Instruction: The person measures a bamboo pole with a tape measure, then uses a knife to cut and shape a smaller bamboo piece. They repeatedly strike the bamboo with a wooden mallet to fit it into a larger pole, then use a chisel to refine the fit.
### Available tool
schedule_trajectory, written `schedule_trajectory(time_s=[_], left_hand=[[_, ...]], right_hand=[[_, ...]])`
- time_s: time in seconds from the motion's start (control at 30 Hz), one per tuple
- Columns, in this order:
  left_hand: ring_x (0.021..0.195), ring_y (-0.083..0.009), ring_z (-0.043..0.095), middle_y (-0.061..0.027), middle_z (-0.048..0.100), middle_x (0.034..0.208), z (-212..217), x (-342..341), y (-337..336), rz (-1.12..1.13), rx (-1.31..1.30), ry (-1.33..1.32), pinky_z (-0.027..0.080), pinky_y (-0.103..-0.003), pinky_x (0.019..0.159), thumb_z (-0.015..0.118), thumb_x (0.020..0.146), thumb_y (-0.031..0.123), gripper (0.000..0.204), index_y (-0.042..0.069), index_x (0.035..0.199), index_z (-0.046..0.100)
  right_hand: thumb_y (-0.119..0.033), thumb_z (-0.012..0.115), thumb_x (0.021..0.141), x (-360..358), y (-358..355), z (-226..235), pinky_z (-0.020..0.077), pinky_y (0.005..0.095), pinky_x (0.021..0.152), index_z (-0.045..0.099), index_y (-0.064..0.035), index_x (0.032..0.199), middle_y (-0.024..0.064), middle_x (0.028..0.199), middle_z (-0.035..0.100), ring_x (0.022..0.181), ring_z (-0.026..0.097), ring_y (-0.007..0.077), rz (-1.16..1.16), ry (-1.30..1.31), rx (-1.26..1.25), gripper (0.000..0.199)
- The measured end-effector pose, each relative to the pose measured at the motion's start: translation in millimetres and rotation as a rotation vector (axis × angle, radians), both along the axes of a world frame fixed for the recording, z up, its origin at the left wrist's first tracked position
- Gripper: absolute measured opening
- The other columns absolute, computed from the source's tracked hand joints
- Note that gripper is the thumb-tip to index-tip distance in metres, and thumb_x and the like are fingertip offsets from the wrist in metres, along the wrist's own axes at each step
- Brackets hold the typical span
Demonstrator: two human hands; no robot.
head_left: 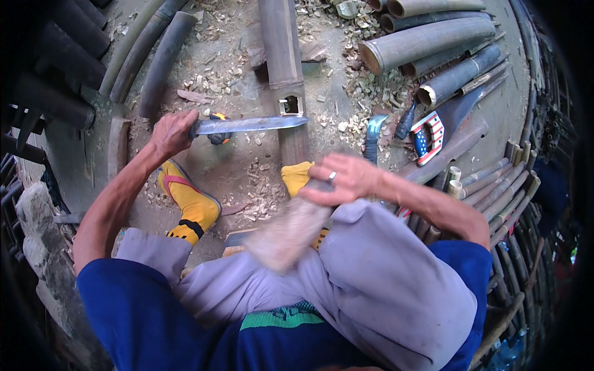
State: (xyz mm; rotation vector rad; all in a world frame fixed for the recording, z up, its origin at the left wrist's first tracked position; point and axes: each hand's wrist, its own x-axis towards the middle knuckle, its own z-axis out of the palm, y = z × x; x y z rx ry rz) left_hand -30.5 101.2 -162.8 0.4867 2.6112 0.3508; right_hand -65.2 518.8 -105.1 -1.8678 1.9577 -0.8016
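My left hand is closed around the handle of a machete. Its long blade points right and lies across a thick bamboo pole, just below a squarish hole cut in the wall. In my right hand is a wooden club, blurred by motion, its thick end hanging over my lap. My right foot, in a yellow sock, is at the pole's near end; my left foot, in a yellow sock and red-strapped sandal, stands left of it.
A yellow-and-black tool lies partly behind the blade. To the right are a curved blade, a dark pointed tool and a handsaw. Bamboo lengths lie at far right, more at far left. Wood chips litter the ground.
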Motion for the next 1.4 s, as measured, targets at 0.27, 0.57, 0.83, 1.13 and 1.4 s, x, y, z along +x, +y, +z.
schedule_trajectory(time_s=[0.27,0.57,0.83,1.13,1.4], left_hand=[[0.070,-0.0373,0.061,-0.0159,0.059,0.077,-5,0,-3,-0.019,0.028,0.071,0.048,-0.046,0.060,0.060,0.069,0.004,0.022,0.005,0.086,0.046],[0.064,-0.0263,0.063,-0.0134,0.061,0.066,28,-49,-4,0.083,0.112,-0.563,0.050,-0.035,0.058,0.073,0.054,0.008,0.027,0.001,0.075,0.059],[0.064,-0.0153,0.052,-0.0116,0.056,0.071,18,-19,2,0.489,0.563,-0.194,0.045,-0.033,0.064,0.070,0.059,0.014,0.036,-0.001,0.089,0.058],[0.062,-0.0340,0.061,-0.0171,0.059,0.061,19,-25,0,0.403,0.056,-0.263,0.047,-0.041,0.062,0.068,0.058,0.024,0.034,-0.001,0.081,0.065],[0.071,-0.0376,0.063,-0.0207,0.063,0.071,24,-34,9,0.364,-0.058,-0.262,0.051,-0.044,0.069,0.066,0.060,0.023,0.031,0.001,0.082,0.066]], right_hand=[[-0.017,0.072,0.063,-10,-14,19,0.0520,0.0381,0.060,0.048,-0.0077,0.125,0.0146,0.093,0.058,0.081,0.061,0.0289,-0.062,0.117,-0.037,0.068],[-0.027,0.080,0.059,-10,-2,6,0.0524,0.0435,0.075,0.037,-0.0054,0.133,0.0218,0.100,0.057,0.087,0.062,0.0371,-0.603,-0.263,0.381,0.089],[-0.018,0.076,0.065,-22,29,25,0.0493,0.0394,0.087,0.031,-0.0011,0.134,0.0240,0.113,0.056,0.102,0.061,0.0321,-1.134,-0.357,0.121,0.084],[-0.014,0.075,0.066,-53,-19,69,0.0362,0.0389,0.103,0.017,-0.0069,0.146,0.0203,0.135,0.042,0.122,0.046,0.0273,-0.928,-0.448,-0.082,0.099],[-0.024,0.074,0.068,-66,-31,30,0.0533,0.0459,0.081,0.021,-0.0246,0.147,0.0272,0.110,0.054,0.088,0.062,0.0396,-0.637,-0.099,0.390,0.095]])
